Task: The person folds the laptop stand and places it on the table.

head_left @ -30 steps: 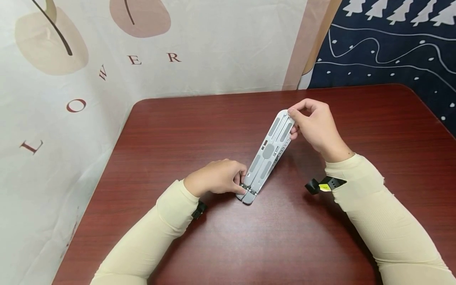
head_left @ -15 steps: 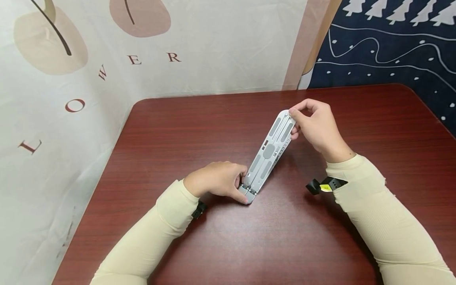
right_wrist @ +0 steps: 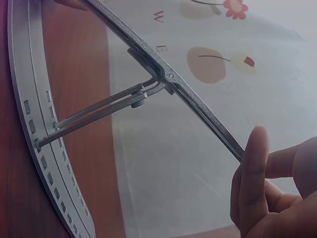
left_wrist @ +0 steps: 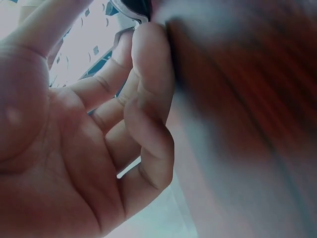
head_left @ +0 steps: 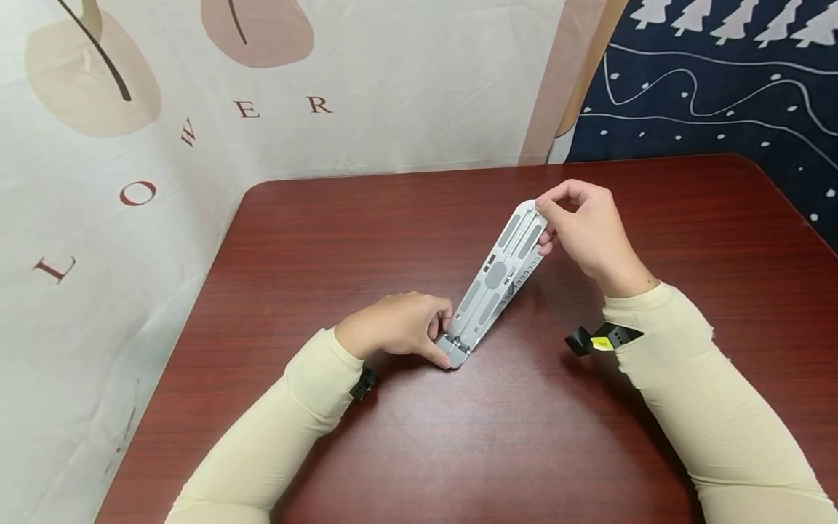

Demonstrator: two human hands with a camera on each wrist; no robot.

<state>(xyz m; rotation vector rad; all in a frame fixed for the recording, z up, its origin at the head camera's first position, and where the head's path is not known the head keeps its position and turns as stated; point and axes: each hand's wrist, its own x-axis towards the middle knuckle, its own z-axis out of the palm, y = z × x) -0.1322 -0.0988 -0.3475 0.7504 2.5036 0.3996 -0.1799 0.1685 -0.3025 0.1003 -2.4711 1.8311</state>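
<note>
A silver folding laptop stand (head_left: 495, 275) with grey pads slants across the table, its upper end raised. My right hand (head_left: 589, 225) pinches that upper end between thumb and fingers. At the low end, my left hand (head_left: 399, 324) grips the short hinged flap (head_left: 460, 354), thumb on its face and fingers curled at the far side. The right wrist view shows the support strut (right_wrist: 99, 114) running from the raised arm to the slotted base rail (right_wrist: 29, 99), so the two stand apart. In the left wrist view, a small bit of the stand shows at the fingertips.
The dark red wooden table (head_left: 314, 240) lies beneath both hands. A pale printed curtain (head_left: 406, 73) hangs behind and to the left, and a dark blue curtain (head_left: 707, 94) with white trees at the back right. Black wrist cameras (head_left: 579, 340) sit on both sleeves.
My left thumb has moved from near the hinge down onto the flap. My right hand and the stand's upper end have shifted slightly right, and the low end has risen a little in view.
</note>
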